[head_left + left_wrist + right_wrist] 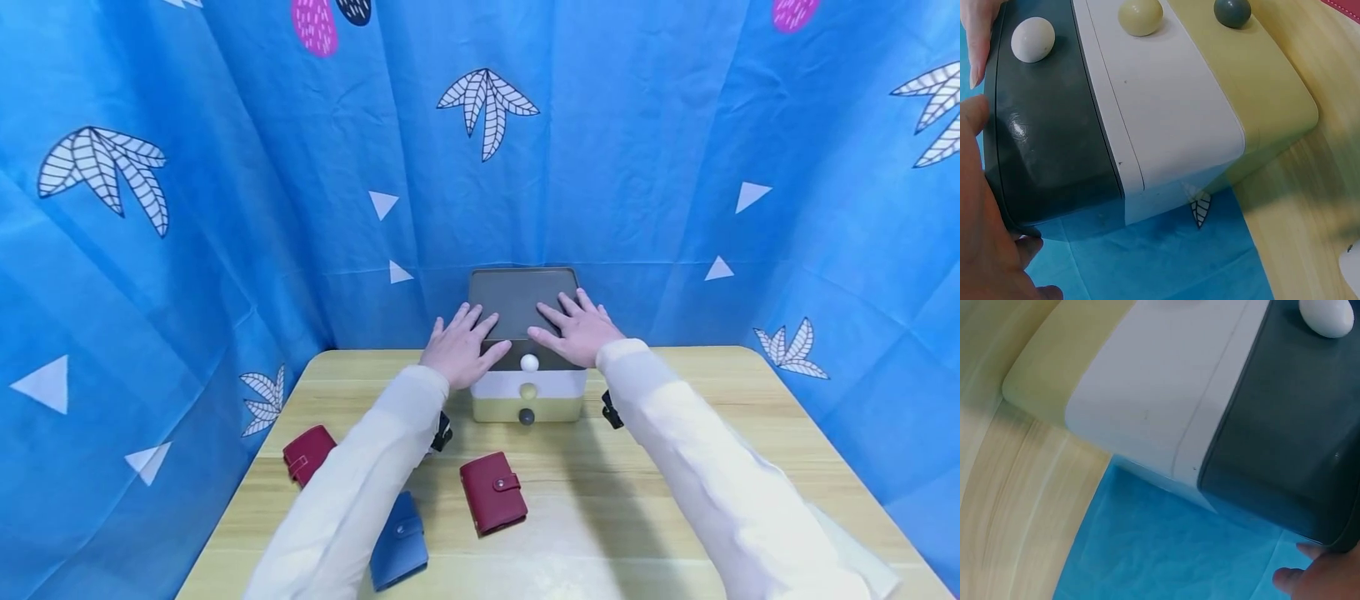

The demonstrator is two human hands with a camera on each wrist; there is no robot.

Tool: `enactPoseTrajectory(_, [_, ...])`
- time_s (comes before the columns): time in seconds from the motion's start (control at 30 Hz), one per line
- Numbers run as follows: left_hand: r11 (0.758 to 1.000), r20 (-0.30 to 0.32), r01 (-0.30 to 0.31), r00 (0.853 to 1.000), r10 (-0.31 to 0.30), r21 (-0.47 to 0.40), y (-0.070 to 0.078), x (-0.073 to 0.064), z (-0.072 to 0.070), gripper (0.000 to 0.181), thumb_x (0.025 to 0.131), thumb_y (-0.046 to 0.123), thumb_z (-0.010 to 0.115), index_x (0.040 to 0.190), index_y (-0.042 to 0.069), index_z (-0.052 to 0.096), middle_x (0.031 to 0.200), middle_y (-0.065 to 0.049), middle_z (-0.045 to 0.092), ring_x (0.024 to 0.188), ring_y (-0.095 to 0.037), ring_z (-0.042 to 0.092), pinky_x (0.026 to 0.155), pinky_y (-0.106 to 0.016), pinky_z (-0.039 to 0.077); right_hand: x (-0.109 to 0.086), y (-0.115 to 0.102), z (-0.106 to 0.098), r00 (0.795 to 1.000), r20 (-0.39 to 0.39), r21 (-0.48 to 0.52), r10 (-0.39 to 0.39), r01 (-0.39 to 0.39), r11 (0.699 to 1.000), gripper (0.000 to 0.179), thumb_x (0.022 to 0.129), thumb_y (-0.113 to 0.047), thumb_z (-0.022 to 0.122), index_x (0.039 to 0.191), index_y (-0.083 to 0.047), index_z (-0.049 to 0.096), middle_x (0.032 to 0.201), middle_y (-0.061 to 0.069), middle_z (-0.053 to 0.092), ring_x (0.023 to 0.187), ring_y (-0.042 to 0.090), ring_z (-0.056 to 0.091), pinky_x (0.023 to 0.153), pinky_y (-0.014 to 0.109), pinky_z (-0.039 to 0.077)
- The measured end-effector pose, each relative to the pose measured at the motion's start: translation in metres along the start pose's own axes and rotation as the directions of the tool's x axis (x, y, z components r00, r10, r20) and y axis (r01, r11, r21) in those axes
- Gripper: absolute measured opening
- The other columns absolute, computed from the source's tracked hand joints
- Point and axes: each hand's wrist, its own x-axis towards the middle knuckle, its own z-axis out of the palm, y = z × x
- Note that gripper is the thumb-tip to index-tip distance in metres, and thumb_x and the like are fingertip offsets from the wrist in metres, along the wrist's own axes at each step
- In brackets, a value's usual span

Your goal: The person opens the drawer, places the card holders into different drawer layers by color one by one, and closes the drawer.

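A blue curtain point(630, 150) with white leaf and triangle prints hangs around a pale wooden table point(720, 375). At the table's far edge stands a small upright drawer box point(555, 383), its front banded dark grey, white and pale yellow from top to bottom, with a white knob point(529, 362), a yellow knob point(528, 390) and a dark grey knob point(527, 417). The left hand point(461, 346) lies at the left edge of the box's dark top, fingers straight and spread; the right hand point(581, 329) lies likewise at the right edge. Nearer the front, between the arms, lies a red wallet point(493, 493) with a snap strap. To its left are a blue wallet point(399, 546) and another red wallet point(309, 452), each partly hidden by the left sleeve point(375, 467).
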Motion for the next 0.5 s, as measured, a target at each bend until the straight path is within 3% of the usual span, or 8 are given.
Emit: enactPoseTrajectory(0.5, [0.992,-0.046,-0.040,0.998,0.035,-0.117,-0.0011,-0.0064,0.0057,0.078,0.090,0.072,0.035,0.152,0.026,0.029,0.159,-0.007,0.018,0.147,-0.026,0.005,0.113,-0.060,0.010,0.0026,0.0056,0.0083,0.999,-0.047,-0.010,0.000,-0.001,1.000,0.086,0.084,-0.083,0.012,0.154,-0.032,0.020,0.160,0.012,0.011,0.145,0.039,-0.006,0.112,0.061,0.011])
